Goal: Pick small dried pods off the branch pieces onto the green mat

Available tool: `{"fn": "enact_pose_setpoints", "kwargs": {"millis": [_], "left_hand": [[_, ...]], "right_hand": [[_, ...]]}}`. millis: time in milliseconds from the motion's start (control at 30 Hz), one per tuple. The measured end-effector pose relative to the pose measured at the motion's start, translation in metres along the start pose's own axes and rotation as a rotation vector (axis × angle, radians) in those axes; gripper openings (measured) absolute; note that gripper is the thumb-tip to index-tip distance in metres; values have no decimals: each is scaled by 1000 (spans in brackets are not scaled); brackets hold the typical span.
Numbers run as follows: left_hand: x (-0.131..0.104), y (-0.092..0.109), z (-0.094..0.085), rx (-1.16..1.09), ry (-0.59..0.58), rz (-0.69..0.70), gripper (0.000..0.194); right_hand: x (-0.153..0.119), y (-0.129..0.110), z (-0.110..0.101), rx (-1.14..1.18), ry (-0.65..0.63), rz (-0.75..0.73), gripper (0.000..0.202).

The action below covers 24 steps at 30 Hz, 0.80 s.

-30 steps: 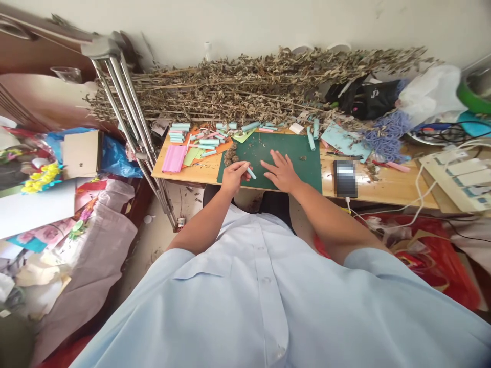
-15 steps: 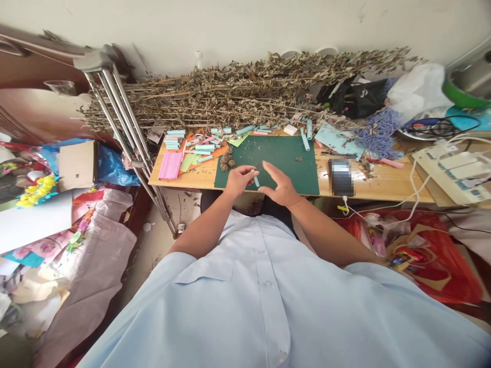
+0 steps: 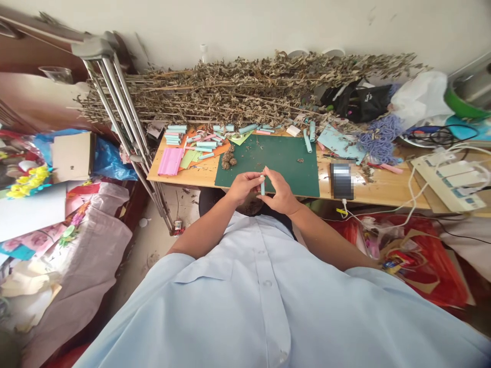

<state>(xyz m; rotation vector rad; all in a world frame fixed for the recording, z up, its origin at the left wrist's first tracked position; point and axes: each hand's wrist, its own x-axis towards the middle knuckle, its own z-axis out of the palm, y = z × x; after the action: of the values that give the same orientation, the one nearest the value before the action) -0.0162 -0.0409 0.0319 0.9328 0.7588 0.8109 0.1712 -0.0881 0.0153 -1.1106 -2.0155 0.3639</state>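
Note:
Over the near edge of the green cutting mat [image 3: 282,158], a small light-blue paper tube [image 3: 263,188] stands upright between my two hands. My left hand [image 3: 244,187] pinches it near its upper end. My right hand [image 3: 282,194] spans the tube, its fingers at the top and its thumb at the lower end. To the left, a clump of brown dried plant balls [image 3: 229,157] lies on the mat. What is inside the tube cannot be made out.
Several rolled blue paper tubes [image 3: 206,145] and pink paper [image 3: 171,161] lie left on the wooden table [image 3: 153,174]. Dried plant stalks [image 3: 230,92] line the back. A phone [image 3: 342,180], purple cord [image 3: 381,135] and power strip [image 3: 448,179] are right. Metal crutches [image 3: 123,107] lean left.
My right hand has moved left and closed onto the paper tube, which was tilted in my left hand and is now more upright. The view has shifted slightly.

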Motion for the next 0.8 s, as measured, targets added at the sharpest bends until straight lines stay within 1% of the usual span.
{"fn": "enact_pose_setpoints", "kwargs": {"millis": [133,233,333,433,533,667,800], "left_hand": [[-11,-6,2,-98,-72,-135,54],[-17,-14,2,-208,-63,-225,56],[-20,-19,1,-277,-78,-276,58],[-22,-20,0,-316,-86,-289,59],[-22,-19,2,-320,-68,-275,58],[-22,-18,7,-302,-27,-254,56],[-23,-17,7,-331,-91,-272,61]], "right_hand": [[-6,-7,0,11,21,15,104],[-11,-13,3,6,41,15,100],[-17,-17,6,45,59,6,97],[-19,-16,7,64,33,6,98],[-18,-15,6,41,12,-13,100],[-15,-17,4,11,50,-24,100],[-16,-21,5,21,91,15,96]]}}
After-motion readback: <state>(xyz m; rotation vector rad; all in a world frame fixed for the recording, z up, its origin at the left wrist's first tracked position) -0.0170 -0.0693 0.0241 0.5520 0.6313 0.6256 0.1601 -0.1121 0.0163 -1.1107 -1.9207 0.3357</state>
